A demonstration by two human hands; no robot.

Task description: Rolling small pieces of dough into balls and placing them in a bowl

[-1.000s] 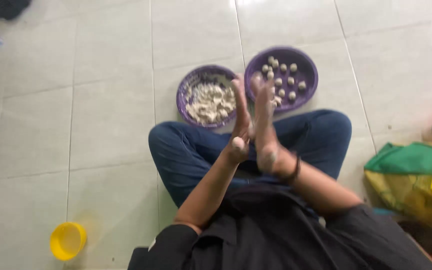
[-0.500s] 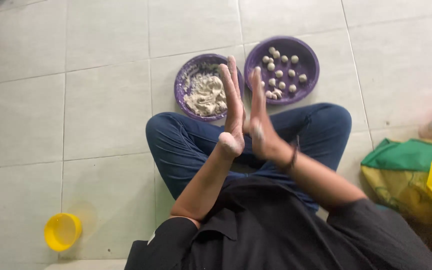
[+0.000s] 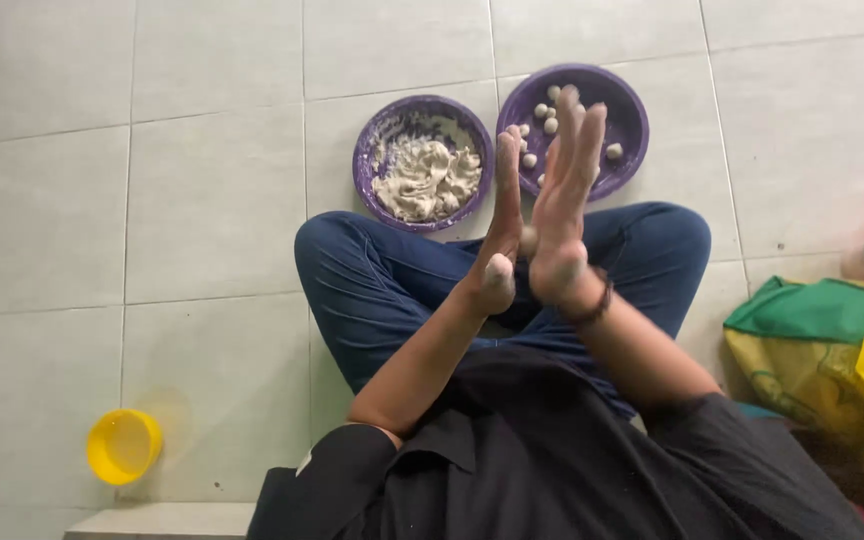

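A person sits cross-legged on a tiled floor. The left hand (image 3: 500,235) and right hand (image 3: 562,200) are raised upright, palms facing, fingers straight and pointing away, pressed around a small dough ball (image 3: 527,240) just visible between the palms; its shape cannot be told. Beyond the fingertips stand two purple bowls: one with dough (image 3: 422,165), one with rolled balls (image 3: 574,125), partly hidden by the hands. A yellow cup (image 3: 124,446) sits well apart, left.

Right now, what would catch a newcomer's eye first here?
Two dough-dusted hands, left hand and right hand, stand palm to palm above crossed legs in blue trousers. Beyond them on the tiled floor sit a round purple bowl of pale dough and, to its right, a round purple bowl of small dough balls.
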